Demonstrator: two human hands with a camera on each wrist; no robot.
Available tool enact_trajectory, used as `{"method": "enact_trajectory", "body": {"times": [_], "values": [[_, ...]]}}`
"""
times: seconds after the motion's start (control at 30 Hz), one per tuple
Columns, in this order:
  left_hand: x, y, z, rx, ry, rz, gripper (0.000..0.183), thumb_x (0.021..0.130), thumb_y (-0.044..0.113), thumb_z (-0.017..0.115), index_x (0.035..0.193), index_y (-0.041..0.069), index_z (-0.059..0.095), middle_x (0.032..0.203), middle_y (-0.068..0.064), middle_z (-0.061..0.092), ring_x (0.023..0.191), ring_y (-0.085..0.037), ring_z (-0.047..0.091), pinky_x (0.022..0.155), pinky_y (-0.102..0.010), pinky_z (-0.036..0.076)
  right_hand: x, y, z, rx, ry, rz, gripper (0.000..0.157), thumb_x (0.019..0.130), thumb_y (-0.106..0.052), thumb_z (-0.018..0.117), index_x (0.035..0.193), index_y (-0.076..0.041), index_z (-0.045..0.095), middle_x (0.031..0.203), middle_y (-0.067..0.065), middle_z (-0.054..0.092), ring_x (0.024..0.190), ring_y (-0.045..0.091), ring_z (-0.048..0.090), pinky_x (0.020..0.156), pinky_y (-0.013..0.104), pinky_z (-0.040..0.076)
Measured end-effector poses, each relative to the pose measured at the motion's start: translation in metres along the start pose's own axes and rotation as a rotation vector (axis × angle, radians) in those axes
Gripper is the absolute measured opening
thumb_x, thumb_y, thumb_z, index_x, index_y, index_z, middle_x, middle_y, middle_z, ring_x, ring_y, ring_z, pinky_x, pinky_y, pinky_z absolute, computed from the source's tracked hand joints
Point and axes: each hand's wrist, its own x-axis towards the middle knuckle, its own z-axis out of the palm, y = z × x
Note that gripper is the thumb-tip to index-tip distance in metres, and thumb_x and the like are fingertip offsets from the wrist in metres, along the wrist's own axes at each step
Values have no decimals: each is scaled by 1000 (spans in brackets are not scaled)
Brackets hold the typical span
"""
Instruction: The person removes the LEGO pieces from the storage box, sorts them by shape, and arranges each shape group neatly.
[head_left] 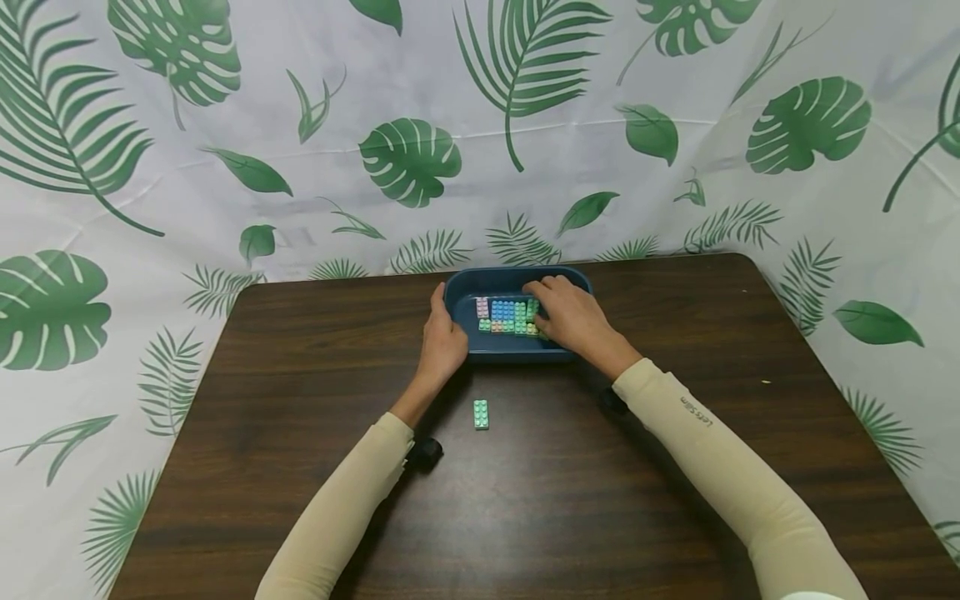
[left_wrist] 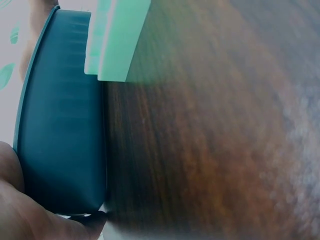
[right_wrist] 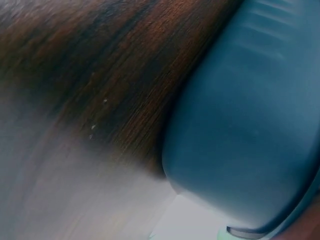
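Behind the dark wooden table (head_left: 337, 508) hangs a pale cloth (head_left: 330, 192) printed with green leaves, its lower part meeting the table's far edge. Cream sleeves cover both forearms (the right sleeve (head_left: 697, 433) carries some lettering), and a black wrist camera (head_left: 426, 454) sits below the left wrist. Nearer the person than the blue tray (head_left: 517, 357), a loose green brick (head_left: 481, 414) lies alone on the wood; seen from the left wrist, it looms large and hides part of the tray's near wall.

Studded bricks lie packed together on the tray floor: a pink brick (head_left: 482, 307) at the left, blue bricks (head_left: 500, 312) in the middle and green ones to their right, with mixed colours along the near row. Over their right end reaches the right hand (head_left: 573, 317), which blocks sight of that part of the tray. Its fingers bend down around a green brick (head_left: 532, 310) at the group's right end, though I cannot tell whether they pinch it. At the tray's left end, the left hand (head_left: 444, 340) grips the wall, thumb and fingers round the near corner; the loose brick lies near that hand, apart from it, on the person's side.
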Motion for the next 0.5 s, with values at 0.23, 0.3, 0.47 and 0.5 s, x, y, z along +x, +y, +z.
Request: {"method": "enact_trajectory", "body": {"times": [0.23, 0.3, 0.47, 0.5], "values": [[-1, 1, 2, 2, -2, -4, 69, 92, -1, 33, 155, 15, 11, 62, -2, 37, 55, -21, 35, 59, -36, 35, -3, 4, -5, -2, 32, -2, 53, 86, -30, 69, 135, -20, 51, 116, 5, 58, 104, 24, 54, 77, 39, 51], [-1, 2, 1, 2, -1, -3, 69, 91, -1, 33, 155, 15, 12, 63, -1, 37, 57, -21, 35, 62, -37, 36, -5, 3, -8, -1, 42, 0, 53, 86, -29, 69, 135, -20, 51, 114, 5, 57, 102, 23, 53, 76, 39, 50], [-2, 3, 1, 4, -4, -4, 69, 91, -1, 33, 155, 16, 11, 61, -1, 35, 55, -20, 34, 62, -38, 36, -9, -2, -18, 0, 73, -12, 55, 85, -30, 70, 136, -21, 51, 111, 3, 56, 96, 20, 51, 72, 37, 48], [-2, 3, 1, 6, -3, -5, 69, 91, -1, 33, 155, 16, 11, 60, 0, 35, 55, -20, 34, 63, -38, 36, -10, -4, -20, 2, 82, -20, 56, 85, -31, 70, 136, -21, 51, 111, 2, 55, 95, 20, 51, 72, 37, 48]]}}
